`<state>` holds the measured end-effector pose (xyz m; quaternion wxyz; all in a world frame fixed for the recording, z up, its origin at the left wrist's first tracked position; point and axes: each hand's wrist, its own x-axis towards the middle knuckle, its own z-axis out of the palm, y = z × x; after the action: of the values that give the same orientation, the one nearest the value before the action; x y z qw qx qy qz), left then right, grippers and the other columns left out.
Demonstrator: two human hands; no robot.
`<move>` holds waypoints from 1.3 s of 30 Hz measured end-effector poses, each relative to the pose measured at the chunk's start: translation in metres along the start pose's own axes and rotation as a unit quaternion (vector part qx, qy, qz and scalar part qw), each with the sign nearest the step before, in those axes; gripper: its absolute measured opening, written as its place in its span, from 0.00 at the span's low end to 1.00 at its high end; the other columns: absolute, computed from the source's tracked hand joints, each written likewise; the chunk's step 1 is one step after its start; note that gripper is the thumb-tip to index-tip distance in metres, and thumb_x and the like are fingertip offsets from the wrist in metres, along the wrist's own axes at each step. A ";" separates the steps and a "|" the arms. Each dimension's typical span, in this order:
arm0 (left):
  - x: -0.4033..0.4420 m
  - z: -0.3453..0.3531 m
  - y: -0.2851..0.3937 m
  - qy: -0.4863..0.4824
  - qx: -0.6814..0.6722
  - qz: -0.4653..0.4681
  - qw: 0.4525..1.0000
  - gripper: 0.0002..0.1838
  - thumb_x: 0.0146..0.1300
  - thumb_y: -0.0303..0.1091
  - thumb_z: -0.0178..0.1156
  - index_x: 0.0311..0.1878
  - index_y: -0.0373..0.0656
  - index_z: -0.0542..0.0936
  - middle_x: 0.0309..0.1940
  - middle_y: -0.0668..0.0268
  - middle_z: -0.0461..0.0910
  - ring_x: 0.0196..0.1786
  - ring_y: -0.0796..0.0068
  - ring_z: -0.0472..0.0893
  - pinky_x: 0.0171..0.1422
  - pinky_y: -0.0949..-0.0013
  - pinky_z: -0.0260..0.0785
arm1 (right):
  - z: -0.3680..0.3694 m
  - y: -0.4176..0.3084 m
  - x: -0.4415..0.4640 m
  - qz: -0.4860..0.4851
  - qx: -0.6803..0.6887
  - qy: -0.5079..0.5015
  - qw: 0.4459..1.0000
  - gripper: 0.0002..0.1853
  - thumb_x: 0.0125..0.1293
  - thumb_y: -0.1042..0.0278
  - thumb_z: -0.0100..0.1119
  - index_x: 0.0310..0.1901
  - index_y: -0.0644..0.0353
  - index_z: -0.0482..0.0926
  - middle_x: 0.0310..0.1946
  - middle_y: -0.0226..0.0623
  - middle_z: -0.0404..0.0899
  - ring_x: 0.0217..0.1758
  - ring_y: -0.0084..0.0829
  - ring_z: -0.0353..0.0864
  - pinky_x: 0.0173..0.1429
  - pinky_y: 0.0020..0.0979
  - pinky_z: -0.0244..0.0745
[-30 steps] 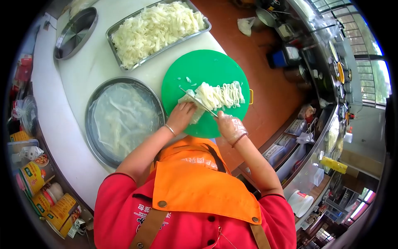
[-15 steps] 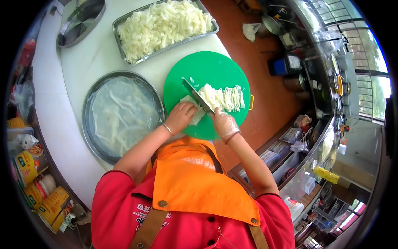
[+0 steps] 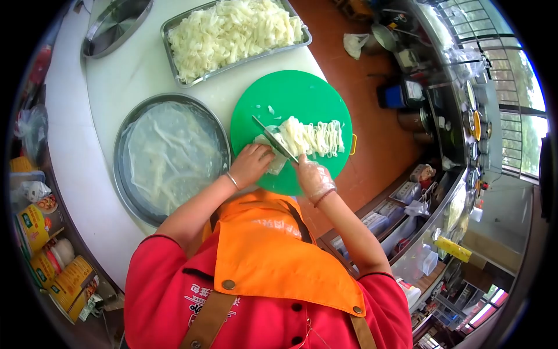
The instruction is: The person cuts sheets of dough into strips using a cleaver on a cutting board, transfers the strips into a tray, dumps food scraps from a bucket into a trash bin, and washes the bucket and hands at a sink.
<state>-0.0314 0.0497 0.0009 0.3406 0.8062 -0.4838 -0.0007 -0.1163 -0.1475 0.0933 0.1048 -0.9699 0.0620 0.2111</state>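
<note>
On the round green board (image 3: 290,93), white noodle strips (image 3: 314,138) lie in a row running to the right. My right hand (image 3: 314,177), in a clear plastic glove, is closed around the handle of a knife (image 3: 274,138), whose blade crosses the left end of the strips. My left hand (image 3: 250,164) presses with fingers together on the uncut translucent sheet (image 3: 278,164) just left of the blade. Small white scraps (image 3: 271,109) lie above the knife.
A round metal pan (image 3: 121,168) holding translucent sheets in it stands left of the board. Behind, a rectangular tray (image 3: 200,79) is heaped with noodle strips. An empty-looking round pan (image 3: 110,35) sits at the back left of the white table (image 3: 104,134).
The knife blade has tilted and shifted slightly across the left end of the strips. The whole view has also shifted a little. Both hands stay near the same spots on the board.
</note>
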 end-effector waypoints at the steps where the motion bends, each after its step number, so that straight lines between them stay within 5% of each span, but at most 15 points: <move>1: -0.002 -0.002 0.001 0.006 -0.002 -0.001 1.000 0.12 0.55 0.31 0.63 0.44 0.46 0.78 0.48 0.64 0.76 0.55 0.59 0.73 0.57 0.58 0.66 | -0.004 -0.002 -0.007 -0.002 -0.005 -0.012 1.000 0.14 0.76 0.57 0.47 0.42 0.62 0.69 0.25 0.47 0.83 0.29 0.45 0.86 0.30 0.43 0.80; 7: 0.001 -0.004 0.001 -0.068 0.019 0.003 0.997 0.12 0.56 0.31 0.63 0.44 0.45 0.77 0.49 0.63 0.76 0.54 0.58 0.74 0.56 0.59 0.66 | 0.028 -0.004 0.019 -0.042 -0.012 0.023 0.999 0.12 0.75 0.59 0.48 0.44 0.62 0.68 0.26 0.47 0.83 0.31 0.46 0.86 0.32 0.44 0.79; 12: -0.005 -0.006 -0.003 -0.023 0.010 0.027 0.999 0.11 0.56 0.31 0.63 0.43 0.45 0.78 0.48 0.64 0.76 0.55 0.60 0.73 0.56 0.58 0.66 | 0.001 -0.006 0.007 -0.008 0.050 -0.016 0.999 0.14 0.75 0.58 0.47 0.45 0.62 0.68 0.27 0.52 0.83 0.31 0.54 0.84 0.35 0.48 0.79; 19: -0.008 -0.006 0.003 -0.101 0.039 0.017 0.994 0.10 0.56 0.30 0.59 0.42 0.45 0.78 0.48 0.65 0.77 0.53 0.61 0.75 0.57 0.59 0.66 | 0.028 -0.013 0.013 -0.026 -0.003 -0.003 1.000 0.11 0.75 0.62 0.47 0.44 0.63 0.69 0.28 0.49 0.84 0.30 0.45 0.86 0.31 0.44 0.80; 25: -0.017 -0.010 0.000 -0.030 0.001 0.042 0.999 0.11 0.53 0.29 0.62 0.42 0.43 0.78 0.46 0.64 0.77 0.53 0.59 0.74 0.57 0.58 0.66 | -0.009 -0.016 -0.007 -0.025 0.038 -0.027 0.999 0.14 0.75 0.59 0.48 0.44 0.64 0.68 0.28 0.50 0.83 0.32 0.49 0.85 0.36 0.45 0.80; 31: -0.017 -0.011 0.001 -0.097 0.016 0.025 0.995 0.12 0.54 0.29 0.59 0.43 0.45 0.79 0.47 0.65 0.77 0.52 0.61 0.75 0.58 0.59 0.67 | 0.023 -0.017 -0.001 -0.034 0.019 -0.022 0.999 0.12 0.75 0.61 0.48 0.45 0.63 0.68 0.27 0.49 0.83 0.31 0.47 0.86 0.34 0.44 0.80; 39: -0.026 -0.015 0.005 -0.061 0.001 0.036 0.997 0.12 0.52 0.30 0.60 0.42 0.44 0.79 0.44 0.63 0.77 0.51 0.60 0.75 0.55 0.59 0.69 | 0.016 -0.023 -0.019 -0.008 0.075 -0.061 0.995 0.13 0.75 0.60 0.48 0.43 0.64 0.69 0.30 0.55 0.82 0.37 0.53 0.85 0.39 0.49 0.79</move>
<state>-0.0442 0.0765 0.0070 0.3092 0.7873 -0.5321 -0.0373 -0.1356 -0.1199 0.0915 0.1826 -0.9451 0.0633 0.2636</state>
